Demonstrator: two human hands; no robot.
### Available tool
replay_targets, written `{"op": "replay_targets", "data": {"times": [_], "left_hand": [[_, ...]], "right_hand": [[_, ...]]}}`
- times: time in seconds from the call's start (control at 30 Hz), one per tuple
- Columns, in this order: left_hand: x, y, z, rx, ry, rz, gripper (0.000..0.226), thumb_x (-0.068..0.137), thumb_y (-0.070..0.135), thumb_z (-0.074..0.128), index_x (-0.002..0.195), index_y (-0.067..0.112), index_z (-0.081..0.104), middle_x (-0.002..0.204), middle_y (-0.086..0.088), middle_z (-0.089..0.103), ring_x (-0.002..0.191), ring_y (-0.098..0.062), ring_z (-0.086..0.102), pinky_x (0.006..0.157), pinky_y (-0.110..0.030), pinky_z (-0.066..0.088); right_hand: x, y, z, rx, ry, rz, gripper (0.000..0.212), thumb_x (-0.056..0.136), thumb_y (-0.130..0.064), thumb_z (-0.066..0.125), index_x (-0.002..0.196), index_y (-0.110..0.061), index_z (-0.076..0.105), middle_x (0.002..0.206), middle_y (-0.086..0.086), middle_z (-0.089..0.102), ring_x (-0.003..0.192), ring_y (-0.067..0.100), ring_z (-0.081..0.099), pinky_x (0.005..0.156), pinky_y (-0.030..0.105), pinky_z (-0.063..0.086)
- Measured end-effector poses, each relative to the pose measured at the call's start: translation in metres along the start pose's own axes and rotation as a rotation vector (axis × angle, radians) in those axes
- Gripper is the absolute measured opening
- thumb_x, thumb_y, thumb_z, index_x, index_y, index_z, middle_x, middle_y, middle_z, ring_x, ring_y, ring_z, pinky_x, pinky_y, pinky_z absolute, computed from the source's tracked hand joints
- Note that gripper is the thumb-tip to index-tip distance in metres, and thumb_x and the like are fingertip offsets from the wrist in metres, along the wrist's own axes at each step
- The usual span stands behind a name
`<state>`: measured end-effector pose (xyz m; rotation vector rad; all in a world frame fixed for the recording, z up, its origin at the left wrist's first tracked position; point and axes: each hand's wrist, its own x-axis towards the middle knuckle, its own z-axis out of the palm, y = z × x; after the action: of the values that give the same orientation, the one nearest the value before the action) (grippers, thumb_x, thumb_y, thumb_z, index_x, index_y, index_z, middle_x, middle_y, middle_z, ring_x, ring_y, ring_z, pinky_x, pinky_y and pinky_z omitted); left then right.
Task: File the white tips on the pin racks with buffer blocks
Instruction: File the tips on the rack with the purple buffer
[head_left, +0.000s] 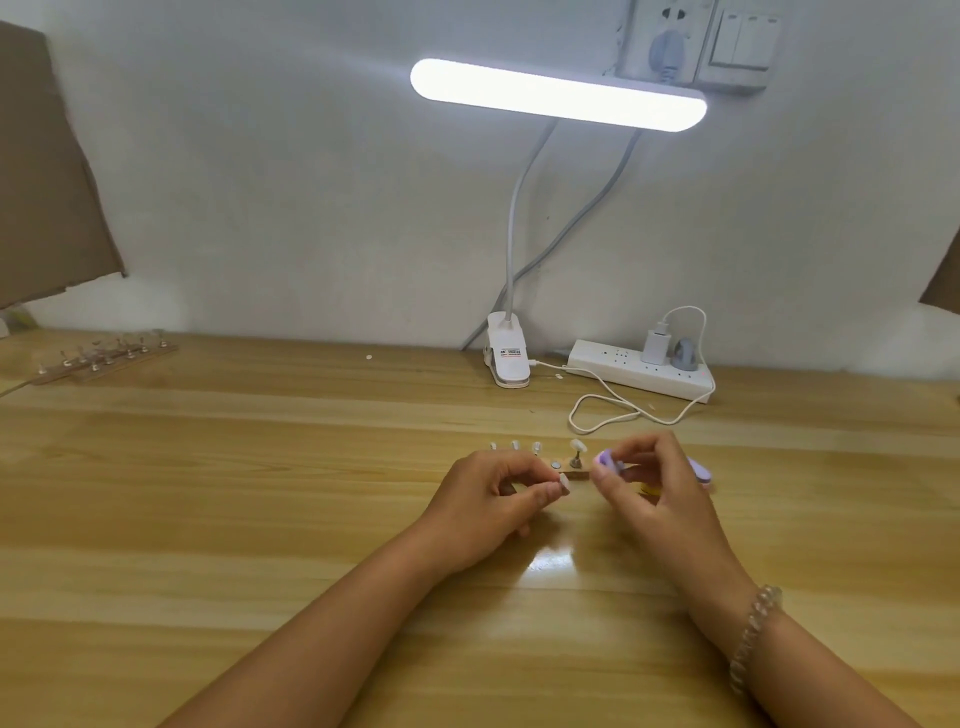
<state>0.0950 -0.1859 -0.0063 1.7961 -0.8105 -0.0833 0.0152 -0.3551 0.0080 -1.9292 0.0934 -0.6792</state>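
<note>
The wooden table (234, 545) bears a central pin rack (575, 474), two racks (104, 358) far left, lamp clip (508, 358), power strip (623, 370).

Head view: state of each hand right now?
Left hand: closed, pinching a white tip.
Right hand: closed, holding the purple buffer block.

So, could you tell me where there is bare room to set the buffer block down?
Bare table lies left of the left hand, up to the far racks, and between the forearms. Crowded: the pin rack beside it, and lamp clamp, power strip and cable behind.
</note>
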Motion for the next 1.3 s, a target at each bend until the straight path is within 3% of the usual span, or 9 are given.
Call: {"op": "replay_targets", "data": {"times": [0.17, 0.3, 0.43, 0.57, 0.7, 0.83, 1.0, 1.13, 1.3], "left_hand": [[-0.002, 0.001, -0.001, 0.087, -0.054, 0.027, 0.017, 0.094, 0.013, 0.065, 0.095, 0.026, 0.075, 0.078, 0.015, 0.07, 0.054, -0.005, 0.059, 0.063, -0.024, 0.048], [-0.003, 0.004, -0.001, 0.122, -0.073, 0.026, 0.015, 0.094, 0.021, 0.066, 0.091, 0.033, 0.073, 0.082, 0.012, 0.072, 0.056, -0.006, 0.059, 0.067, -0.028, 0.05], [-0.004, 0.005, -0.002, 0.118, -0.079, 0.022, 0.023, 0.096, 0.013, 0.061, 0.094, 0.033, 0.073, 0.076, 0.015, 0.068, 0.057, -0.005, 0.058, 0.066, -0.025, 0.048], [-0.003, 0.006, -0.001, 0.108, -0.071, 0.023, 0.024, 0.097, 0.017, 0.061, 0.09, 0.038, 0.071, 0.074, 0.015, 0.067, 0.056, -0.005, 0.058, 0.066, -0.025, 0.048], [-0.004, 0.006, -0.003, 0.053, -0.067, 0.022, 0.027, 0.098, 0.013, 0.057, 0.093, 0.036, 0.071, 0.075, 0.018, 0.065, 0.058, -0.007, 0.058, 0.066, -0.024, 0.048], [-0.003, 0.006, -0.002, 0.067, -0.051, 0.024, 0.024, 0.098, 0.017, 0.059, 0.09, 0.037, 0.071, 0.077, 0.01, 0.069, 0.057, -0.006, 0.058, 0.067, -0.026, 0.048], [-0.004, 0.006, -0.002, 0.055, -0.046, 0.001, 0.028, 0.098, 0.01, 0.056, 0.088, 0.033, 0.069, 0.068, 0.019, 0.063, 0.058, -0.008, 0.058, 0.066, -0.025, 0.047], [-0.004, 0.007, -0.001, 0.078, -0.054, 0.008, 0.026, 0.099, 0.014, 0.058, 0.088, 0.035, 0.069, 0.076, 0.016, 0.066, 0.058, -0.007, 0.058, 0.067, -0.026, 0.049], [-0.004, 0.007, -0.002, 0.04, -0.059, -0.018, 0.022, 0.099, 0.01, 0.056, 0.092, 0.023, 0.071, 0.072, 0.015, 0.064, 0.061, -0.012, 0.058, 0.067, -0.029, 0.049]], "right_hand": [[-0.012, -0.008, 0.008, -0.113, -0.203, -0.222, 0.017, 0.085, -0.015, 0.072, 0.091, -0.02, 0.057, 0.097, -0.01, 0.063, 0.099, 0.01, 0.063, 0.08, 0.03, 0.055], [-0.008, -0.008, 0.005, -0.112, -0.186, -0.129, 0.016, 0.085, -0.016, 0.072, 0.09, -0.017, 0.057, 0.099, -0.006, 0.062, 0.1, 0.009, 0.061, 0.08, 0.041, 0.057], [-0.014, -0.011, 0.006, -0.148, -0.223, -0.269, 0.015, 0.085, -0.018, 0.07, 0.091, -0.021, 0.056, 0.098, -0.011, 0.061, 0.102, 0.011, 0.061, 0.08, 0.036, 0.055], [-0.008, -0.009, 0.006, -0.097, -0.196, -0.141, 0.014, 0.087, -0.017, 0.069, 0.093, -0.017, 0.056, 0.099, -0.005, 0.062, 0.103, 0.012, 0.061, 0.077, 0.04, 0.057], [-0.014, -0.011, 0.007, -0.14, -0.192, -0.292, 0.017, 0.084, -0.019, 0.072, 0.092, -0.022, 0.056, 0.097, -0.013, 0.06, 0.101, 0.011, 0.06, 0.078, 0.034, 0.054], [-0.007, -0.005, 0.006, -0.097, -0.169, -0.147, 0.016, 0.086, -0.017, 0.071, 0.089, -0.019, 0.056, 0.098, -0.006, 0.061, 0.101, 0.011, 0.061, 0.075, 0.039, 0.057], [-0.015, -0.008, 0.009, -0.245, -0.183, -0.387, 0.023, 0.082, -0.018, 0.075, 0.092, -0.026, 0.055, 0.097, -0.017, 0.056, 0.1, 0.01, 0.059, 0.077, 0.028, 0.053], [-0.007, -0.004, 0.007, -0.145, -0.139, -0.183, 0.019, 0.084, -0.017, 0.074, 0.088, -0.021, 0.056, 0.096, -0.01, 0.06, 0.1, 0.007, 0.059, 0.079, 0.039, 0.055], [-0.015, -0.005, 0.009, -0.261, -0.207, -0.388, 0.024, 0.082, -0.019, 0.075, 0.093, -0.025, 0.054, 0.098, -0.015, 0.055, 0.099, 0.01, 0.058, 0.078, 0.03, 0.052]]}}
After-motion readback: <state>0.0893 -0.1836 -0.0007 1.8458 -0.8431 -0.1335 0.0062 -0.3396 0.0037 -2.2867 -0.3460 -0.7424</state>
